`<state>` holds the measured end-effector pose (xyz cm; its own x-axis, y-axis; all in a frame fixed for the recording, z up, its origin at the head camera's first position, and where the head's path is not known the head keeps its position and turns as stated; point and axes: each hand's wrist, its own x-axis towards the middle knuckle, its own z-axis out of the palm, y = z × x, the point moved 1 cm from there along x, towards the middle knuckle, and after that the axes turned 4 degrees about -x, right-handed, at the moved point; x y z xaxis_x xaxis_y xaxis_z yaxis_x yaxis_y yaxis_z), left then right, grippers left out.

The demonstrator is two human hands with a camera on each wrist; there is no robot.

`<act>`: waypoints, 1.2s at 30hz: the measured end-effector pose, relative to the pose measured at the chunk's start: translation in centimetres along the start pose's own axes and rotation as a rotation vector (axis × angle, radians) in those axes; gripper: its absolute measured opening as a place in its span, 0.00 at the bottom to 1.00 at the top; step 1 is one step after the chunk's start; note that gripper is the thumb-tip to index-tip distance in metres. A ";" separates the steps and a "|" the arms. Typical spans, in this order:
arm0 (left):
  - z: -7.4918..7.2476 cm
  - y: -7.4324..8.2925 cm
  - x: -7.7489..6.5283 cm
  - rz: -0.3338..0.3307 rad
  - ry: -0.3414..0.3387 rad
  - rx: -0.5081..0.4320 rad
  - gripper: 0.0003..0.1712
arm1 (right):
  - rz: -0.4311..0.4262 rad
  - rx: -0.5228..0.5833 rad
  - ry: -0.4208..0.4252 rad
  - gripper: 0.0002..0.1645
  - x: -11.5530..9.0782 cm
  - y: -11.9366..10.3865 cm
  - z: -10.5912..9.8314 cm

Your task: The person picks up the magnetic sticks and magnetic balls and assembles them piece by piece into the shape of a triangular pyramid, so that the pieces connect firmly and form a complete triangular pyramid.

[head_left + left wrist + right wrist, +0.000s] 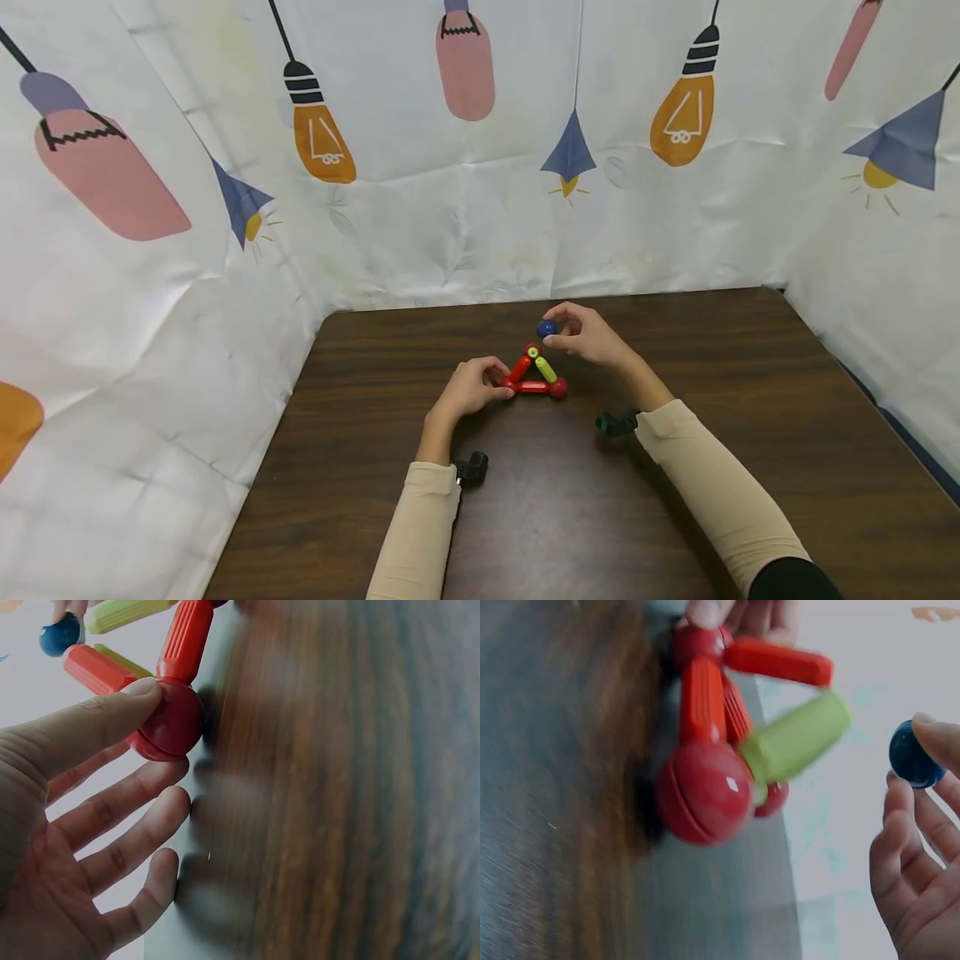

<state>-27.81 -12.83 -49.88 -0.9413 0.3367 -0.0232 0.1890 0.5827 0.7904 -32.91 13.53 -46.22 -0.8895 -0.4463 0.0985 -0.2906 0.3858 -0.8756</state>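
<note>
A frame of magnetic-looking rods and balls stands on the table, with red balls (pixel 558 388) at its corners. Red rods (pixel 703 701) run along its base, and other rods lean upward, among them a yellow-green rod (pixel 799 739). At the near left corner my left hand (pixel 468 387) pinches a red ball (pixel 172 724), thumb on top and fingertips beneath, the other fingers spread near the tabletop. Up beside the far side of the frame, my right hand (pixel 588 335) holds a blue ball (pixel 913 756) between thumb and fingertips, apart from the rods' upper ends.
The dark wood-grain table (pixel 360 467) carries the frame toward its far edge. A white curtain (pixel 465 242) printed with lamps hangs behind and at both sides. Small dark cameras (pixel 471 469) are strapped to both wrists, close over the table.
</note>
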 end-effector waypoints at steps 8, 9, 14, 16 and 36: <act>0.4 0.3 0.1 0.008 0.000 0.012 0.14 | -0.065 -0.072 -0.003 0.23 -0.9 -0.5 1.5; 0.4 0.3 0.1 0.009 0.001 0.012 0.14 | -0.072 -0.079 -0.005 0.23 -1.0 -0.4 1.6; 0.4 0.3 0.1 0.016 0.009 0.018 0.13 | -0.096 -0.111 -0.027 0.23 -1.3 -0.5 2.0; 0.5 0.3 0.1 0.020 0.009 0.017 0.14 | -0.101 -0.117 -0.035 0.22 -1.4 -0.4 2.2; 0.6 0.5 0.1 0.002 -0.011 0.027 0.14 | -0.058 -0.073 -0.034 0.23 -2.0 0.2 2.4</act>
<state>-27.64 -12.08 -49.87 -0.9379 0.3457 -0.0282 0.1985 0.6016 0.7737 -30.34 12.50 -47.71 -0.8580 -0.4967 0.1310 -0.3677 0.4158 -0.8318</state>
